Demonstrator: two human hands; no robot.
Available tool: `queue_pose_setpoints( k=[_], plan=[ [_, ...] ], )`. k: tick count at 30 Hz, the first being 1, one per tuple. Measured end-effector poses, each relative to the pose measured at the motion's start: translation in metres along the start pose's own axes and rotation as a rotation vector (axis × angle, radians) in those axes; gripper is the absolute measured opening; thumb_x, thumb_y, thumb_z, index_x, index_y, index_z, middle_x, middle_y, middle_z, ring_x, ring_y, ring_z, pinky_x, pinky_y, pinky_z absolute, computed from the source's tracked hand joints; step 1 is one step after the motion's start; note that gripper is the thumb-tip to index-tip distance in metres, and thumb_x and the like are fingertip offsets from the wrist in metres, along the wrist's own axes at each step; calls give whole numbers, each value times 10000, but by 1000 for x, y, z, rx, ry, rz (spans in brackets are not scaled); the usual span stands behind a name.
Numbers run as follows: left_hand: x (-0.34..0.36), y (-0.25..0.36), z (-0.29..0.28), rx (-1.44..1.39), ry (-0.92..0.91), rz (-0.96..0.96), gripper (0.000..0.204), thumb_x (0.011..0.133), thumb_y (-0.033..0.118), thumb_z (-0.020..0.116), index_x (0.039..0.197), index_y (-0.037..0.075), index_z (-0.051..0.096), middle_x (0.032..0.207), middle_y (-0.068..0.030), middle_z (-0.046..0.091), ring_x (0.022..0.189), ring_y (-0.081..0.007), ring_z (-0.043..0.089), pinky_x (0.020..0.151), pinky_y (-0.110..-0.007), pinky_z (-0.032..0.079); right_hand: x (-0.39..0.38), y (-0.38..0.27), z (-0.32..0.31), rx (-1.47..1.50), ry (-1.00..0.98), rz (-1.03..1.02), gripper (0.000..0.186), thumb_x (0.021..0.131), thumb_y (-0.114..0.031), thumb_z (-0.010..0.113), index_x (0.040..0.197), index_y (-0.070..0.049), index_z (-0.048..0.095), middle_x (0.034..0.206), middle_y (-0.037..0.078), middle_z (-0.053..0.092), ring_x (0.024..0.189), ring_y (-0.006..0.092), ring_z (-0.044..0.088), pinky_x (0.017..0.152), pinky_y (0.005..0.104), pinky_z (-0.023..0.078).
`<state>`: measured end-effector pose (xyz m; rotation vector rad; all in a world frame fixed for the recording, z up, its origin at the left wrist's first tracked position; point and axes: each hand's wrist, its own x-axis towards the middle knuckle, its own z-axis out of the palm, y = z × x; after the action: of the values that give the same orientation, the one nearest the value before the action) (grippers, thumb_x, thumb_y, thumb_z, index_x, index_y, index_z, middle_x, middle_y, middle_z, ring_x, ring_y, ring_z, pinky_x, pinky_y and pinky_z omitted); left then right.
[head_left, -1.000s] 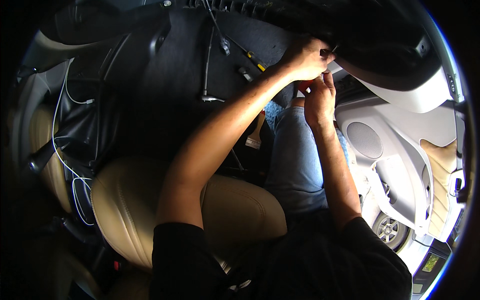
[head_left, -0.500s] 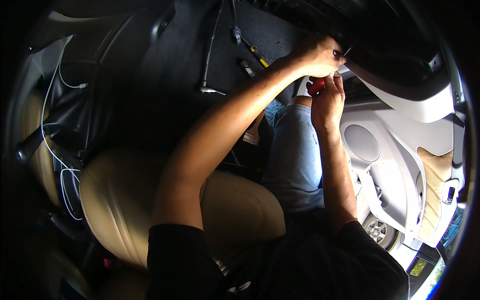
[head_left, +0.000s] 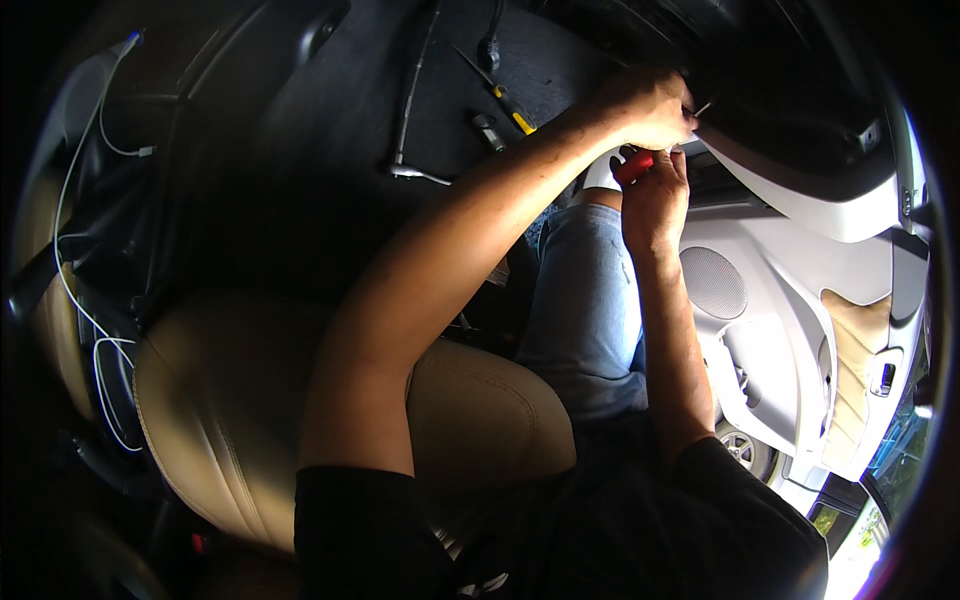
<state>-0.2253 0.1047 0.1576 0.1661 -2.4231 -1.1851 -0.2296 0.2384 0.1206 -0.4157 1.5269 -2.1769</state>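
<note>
And here's the red thing (head_left: 634, 167), in my right hand (head_left: 655, 205), fingers curled round it, just below my left hand (head_left: 655, 108). That left one is bent up close against the dark panel (head_left: 780, 130); a thin pale piece (head_left: 704, 107) pokes out beyond its fingertips, and whether I'm pinching it or merely beside it, I can't tell. So, how far along? Under way, I'd judge: both hands are up by the panel's edge, nothing there shows as finished, and my knuckles hide what's done and what's left. Out to the left of my left hand, a yellow-and-black screwdriver (head_left: 515, 110) lies unheld, a short tool (head_left: 488, 130) near it, a long wrench (head_left: 408, 120) farther off. Below and right of my right hand, the door (head_left: 790, 265); well below and left, the tan seat (head_left: 200, 420).
</note>
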Motion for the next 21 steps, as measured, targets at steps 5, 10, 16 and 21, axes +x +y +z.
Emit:
queue_pose_setpoints(
  k=[5, 10, 16, 21],
  plan=[
    [-2, 3, -4, -23, -5, 3, 258, 923, 325, 673, 971, 91, 769, 899, -127, 743, 808, -276, 720, 733, -377, 562, 2, -6, -3, -86, -44, -20, 292, 1075, -283, 420, 1220, -48, 515, 1126, 72, 599, 1050, 193, 571, 897, 393, 465],
    [-1, -5, -6, -61, -112, 6, 270, 923, 320, 687, 992, 73, 771, 883, -137, 745, 767, -241, 715, 716, -364, 558, 10, -4, -16, 57, -88, 57, 338, 1070, -317, 411, 1291, -73, 487, 1220, 64, 566, 1099, 203, 536, 949, 395, 412],
    [-4, -9, -3, -334, -121, -84, 271, 867, 271, 769, 995, 33, 761, 842, -128, 748, 731, -151, 706, 649, -299, 556, 10, -12, -22, 321, -235, 161, 391, 1027, -424, 471, 1201, -78, 529, 1035, 37, 577, 904, 185, 513, 778, 341, 410],
    [-7, -4, -3, -434, 9, -97, 252, 775, 232, 841, 907, 36, 752, 818, -113, 743, 745, -193, 717, 688, -323, 563, -4, 1, -25, 209, -200, 190, 401, 971, -301, 595, 1267, -39, 533, 1119, 69, 605, 1021, 196, 557, 893, 365, 431]
  ],
)
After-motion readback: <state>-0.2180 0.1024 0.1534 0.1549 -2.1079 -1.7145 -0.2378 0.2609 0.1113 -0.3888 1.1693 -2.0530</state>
